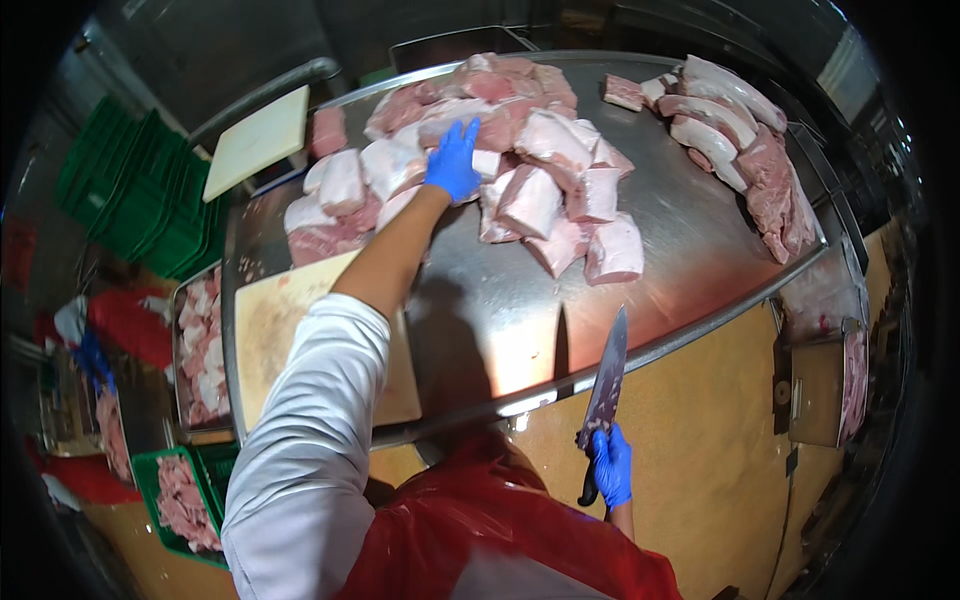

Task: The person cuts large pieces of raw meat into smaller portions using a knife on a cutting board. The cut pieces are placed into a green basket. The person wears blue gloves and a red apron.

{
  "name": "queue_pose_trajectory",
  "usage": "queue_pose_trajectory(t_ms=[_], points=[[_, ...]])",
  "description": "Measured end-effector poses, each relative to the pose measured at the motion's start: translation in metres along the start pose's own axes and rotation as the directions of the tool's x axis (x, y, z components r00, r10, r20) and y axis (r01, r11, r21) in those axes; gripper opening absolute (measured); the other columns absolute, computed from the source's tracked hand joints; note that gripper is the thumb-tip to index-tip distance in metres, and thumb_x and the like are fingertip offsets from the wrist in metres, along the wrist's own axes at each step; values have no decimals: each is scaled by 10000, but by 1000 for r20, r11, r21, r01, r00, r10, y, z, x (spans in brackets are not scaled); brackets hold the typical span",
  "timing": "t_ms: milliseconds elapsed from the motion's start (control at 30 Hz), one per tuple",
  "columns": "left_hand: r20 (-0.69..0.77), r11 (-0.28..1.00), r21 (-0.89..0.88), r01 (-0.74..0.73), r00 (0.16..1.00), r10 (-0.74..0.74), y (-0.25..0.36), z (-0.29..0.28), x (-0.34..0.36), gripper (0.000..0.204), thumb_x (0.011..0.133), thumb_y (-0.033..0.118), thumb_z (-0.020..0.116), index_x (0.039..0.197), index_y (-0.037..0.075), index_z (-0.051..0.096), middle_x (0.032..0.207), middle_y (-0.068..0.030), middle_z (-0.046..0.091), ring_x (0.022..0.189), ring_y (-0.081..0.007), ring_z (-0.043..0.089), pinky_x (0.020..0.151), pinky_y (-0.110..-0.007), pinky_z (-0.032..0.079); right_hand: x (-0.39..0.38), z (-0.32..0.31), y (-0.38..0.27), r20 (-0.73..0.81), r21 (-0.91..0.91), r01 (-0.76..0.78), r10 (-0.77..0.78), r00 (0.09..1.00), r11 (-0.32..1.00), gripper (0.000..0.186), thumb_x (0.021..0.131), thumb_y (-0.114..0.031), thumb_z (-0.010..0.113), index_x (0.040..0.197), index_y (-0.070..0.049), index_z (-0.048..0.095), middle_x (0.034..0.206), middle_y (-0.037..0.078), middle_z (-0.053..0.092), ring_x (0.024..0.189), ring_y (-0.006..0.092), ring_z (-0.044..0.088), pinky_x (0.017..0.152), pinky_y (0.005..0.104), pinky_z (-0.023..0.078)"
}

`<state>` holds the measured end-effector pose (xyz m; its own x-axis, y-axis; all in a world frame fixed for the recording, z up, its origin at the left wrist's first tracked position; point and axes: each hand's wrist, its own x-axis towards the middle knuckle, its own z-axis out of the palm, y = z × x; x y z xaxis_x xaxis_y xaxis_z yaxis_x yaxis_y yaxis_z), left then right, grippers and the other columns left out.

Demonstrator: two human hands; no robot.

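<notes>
- At the far left, stacked green crates curve into the dark rim of the view, their lower parts hard to make out.
- Below them at the left edge, a figure in red is blurred and cut off; what it handles cannot be told.
- Near left, a metal tray of cut meat stands against the table's left side, and a green crate of meat sits below it, partly hidden by the white sleeve.
- A pale cutting board lies on the steel table; the left forearm covers its right part.
- A second, white board leans at the table's far left corner.
- The left hand, in a blue glove, reaches far over the table and lies spread on the pile of pork chunks; its grip looks loose, fingers draped over one piece, and whether they clasp it I cannot tell.
- The pile lies at the table's far middle, well apart from the boards' near edge.
- The right hand, also blue-gloved, is low beside the red apron, off the table's near edge, its grip clenched round the dark handle of a cleaver-like knife, blade pointing up.
- At the far right, long slabs of pork lie along the table's right edge, bent by the lens.
- Beyond them, things at the right rim are too dark to name.
</notes>
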<state>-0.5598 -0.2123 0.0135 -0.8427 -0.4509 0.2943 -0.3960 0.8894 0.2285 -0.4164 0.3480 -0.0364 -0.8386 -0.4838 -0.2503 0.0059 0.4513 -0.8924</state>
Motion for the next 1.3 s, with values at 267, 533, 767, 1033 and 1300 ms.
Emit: queue_pose_trajectory(t_ms=[267, 533, 767, 1033, 1300], points=[[305, 970, 32, -242, 926, 221, -46, -12, 137, 1112, 578, 272, 884, 1543, 193, 337, 1475, -217, 486, 1364, -394, 469, 1131, -536, 383, 11, -42, 60, -147, 165, -80, 104, 984, 983, 234, 1039, -181, 534, 1108, 32, 604, 895, 89, 712, 750, 125, 614, 690, 305, 515], [24, 993, -68, -91, 995, 93, -39, -5, 106, 897, 608, 407, 867, 1383, 112, 524, 1188, -234, 679, 1102, -415, 654, 947, -474, 540, 26, -39, 40, -122, 384, -75, 131, 984, 920, 252, 1058, -190, 515, 1150, 32, 592, 948, 103, 710, 839, 140, 654, 768, 294, 537], [-309, 892, -439, -109, 950, -36, -74, -72, 20, 655, 639, 308, 885, 1200, 65, 649, 1041, -130, 735, 943, -316, 708, 843, -396, 567, 50, -28, 19, 31, 332, -18, 8, 999, 943, 275, 1064, -207, 518, 1175, 34, 590, 971, 100, 707, 849, 144, 656, 786, 305, 544], [14, 531, -847, -29, 997, 76, -111, -260, -128, 566, 693, 93, 746, 1237, -1, 616, 1140, -77, 665, 1100, -174, 604, 985, -328, 500, 64, -16, 4, 180, 312, 39, -100, 979, 949, 310, 1062, -246, 527, 1235, 10, 553, 997, 85, 666, 894, 168, 653, 828, 320, 541], [347, 816, 232, -529, 829, 439, -78, -255, -380, 659, 670, 111, 792, 1293, 231, 616, 1507, -56, 465, 1457, -323, 381, 1127, -612, 339, 82, 50, -45, 349, 40, 270, -267, 898, 962, 279, 1067, -236, 518, 1221, -10, 575, 995, 43, 669, 884, 118, 613, 821, 283, 503]])
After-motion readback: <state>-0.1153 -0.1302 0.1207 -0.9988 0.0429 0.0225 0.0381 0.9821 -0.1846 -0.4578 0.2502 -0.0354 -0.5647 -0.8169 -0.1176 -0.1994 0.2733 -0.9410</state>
